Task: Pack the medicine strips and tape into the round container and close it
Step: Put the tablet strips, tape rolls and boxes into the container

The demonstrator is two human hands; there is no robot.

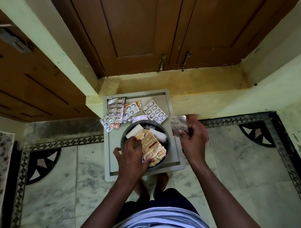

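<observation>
On the tray [164, 96], packing is midway: left hand [130, 154] presses strips [150, 145] into the container [167, 144], fingers curled on them. Right hand [193, 137] pinches a blurred strip [178, 125], likely to go in next.

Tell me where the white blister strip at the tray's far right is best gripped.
Probably pinch the white blister strip by its far right long edge, coming from the right; it lies flat and tilted, with its near end against the round container.
</observation>
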